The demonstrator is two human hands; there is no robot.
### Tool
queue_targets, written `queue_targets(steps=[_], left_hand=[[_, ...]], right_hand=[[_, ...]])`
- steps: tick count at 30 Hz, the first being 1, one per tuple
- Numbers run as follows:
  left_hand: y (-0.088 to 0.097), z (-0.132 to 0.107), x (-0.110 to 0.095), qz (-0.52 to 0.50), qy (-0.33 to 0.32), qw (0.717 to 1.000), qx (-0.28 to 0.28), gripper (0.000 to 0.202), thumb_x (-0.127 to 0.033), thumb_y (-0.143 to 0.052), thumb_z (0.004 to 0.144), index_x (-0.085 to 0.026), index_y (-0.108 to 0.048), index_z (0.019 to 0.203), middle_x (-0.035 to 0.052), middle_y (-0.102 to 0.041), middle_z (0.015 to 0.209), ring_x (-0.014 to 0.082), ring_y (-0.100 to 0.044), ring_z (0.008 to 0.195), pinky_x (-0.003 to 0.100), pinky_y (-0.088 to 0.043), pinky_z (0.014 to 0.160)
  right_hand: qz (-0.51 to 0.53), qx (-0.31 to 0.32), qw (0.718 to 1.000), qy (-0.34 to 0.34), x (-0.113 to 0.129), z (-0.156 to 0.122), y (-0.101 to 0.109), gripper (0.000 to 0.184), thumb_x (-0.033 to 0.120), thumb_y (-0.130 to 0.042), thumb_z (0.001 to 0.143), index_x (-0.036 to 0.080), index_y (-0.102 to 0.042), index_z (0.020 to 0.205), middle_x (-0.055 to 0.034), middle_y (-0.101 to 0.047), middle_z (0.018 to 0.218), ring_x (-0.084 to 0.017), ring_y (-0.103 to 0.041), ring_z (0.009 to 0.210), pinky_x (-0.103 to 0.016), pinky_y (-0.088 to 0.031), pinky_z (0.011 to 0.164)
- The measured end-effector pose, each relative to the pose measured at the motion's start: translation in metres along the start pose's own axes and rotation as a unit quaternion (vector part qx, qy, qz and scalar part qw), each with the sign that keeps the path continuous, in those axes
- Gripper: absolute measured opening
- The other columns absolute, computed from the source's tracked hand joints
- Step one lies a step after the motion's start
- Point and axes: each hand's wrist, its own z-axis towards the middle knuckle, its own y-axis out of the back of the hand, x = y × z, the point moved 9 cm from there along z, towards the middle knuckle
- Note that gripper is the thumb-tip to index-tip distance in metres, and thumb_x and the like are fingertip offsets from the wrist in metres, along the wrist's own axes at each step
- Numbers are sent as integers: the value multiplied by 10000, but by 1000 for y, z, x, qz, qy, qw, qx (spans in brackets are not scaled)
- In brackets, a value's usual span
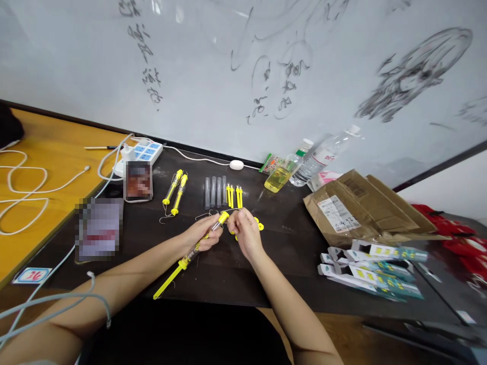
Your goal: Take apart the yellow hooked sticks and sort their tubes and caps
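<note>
My left hand is closed round a yellow and clear syringe-like tool, its long yellow plunger pointing down-left toward me. My right hand pinches at the tool's yellow tip, where a thin wire curves off; small yellow pieces lie just behind its fingers. Both hands are over the dark table. Beyond them lie a row of clear tubes and yellow plungers. Two assembled yellow tools lie to the left.
A white power strip with cables is at the back left. Bottles and a torn cardboard parcel are at the right, with flat white and teal packages in front. A whiteboard wall stands behind.
</note>
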Motion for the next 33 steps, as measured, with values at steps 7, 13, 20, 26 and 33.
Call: queue_targets(steps=[7,13,20,26,33], left_hand=[[-6,1,6,-15,-1,1000,26,329,-493,-483,876,-164,-496,868,-105,-373,487,14,-181,260,120,-195,217],[-8,2,12,-48,14,997,57,330,-483,-466,891,-161,-492,822,-104,-359,470,20,-157,250,141,-165,213],[-10,2,12,-63,-4,996,60,314,-480,-469,890,-174,-471,823,-108,-346,463,23,-177,244,145,-155,222],[-6,0,-6,60,-71,996,0,285,-481,-497,864,-208,-415,862,-79,-494,592,31,-350,276,137,-282,246],[-5,0,-6,93,-56,994,-9,299,-502,-487,869,-208,-436,879,-86,-434,631,-3,-278,290,100,-206,240]], right_hand=[[108,-41,993,4,-4,-4,-2,482,485,-493,885,211,-264,562,74,-224,498,-90,-264,457,-242,-314,486],[178,-40,982,-56,-10,-4,-1,506,493,-497,878,208,-234,552,69,-177,505,-99,-224,464,-238,-335,479],[178,-22,981,-69,-13,-2,-1,495,489,-464,879,204,-227,552,72,-187,484,-93,-230,451,-237,-356,499],[-59,61,995,-54,5,12,3,336,434,-585,821,205,-439,624,61,-482,436,-85,-395,409,-235,-341,483],[-123,86,987,-53,-4,15,-1,411,437,-597,824,191,-399,561,79,-422,398,-47,-294,373,-210,-231,431]])
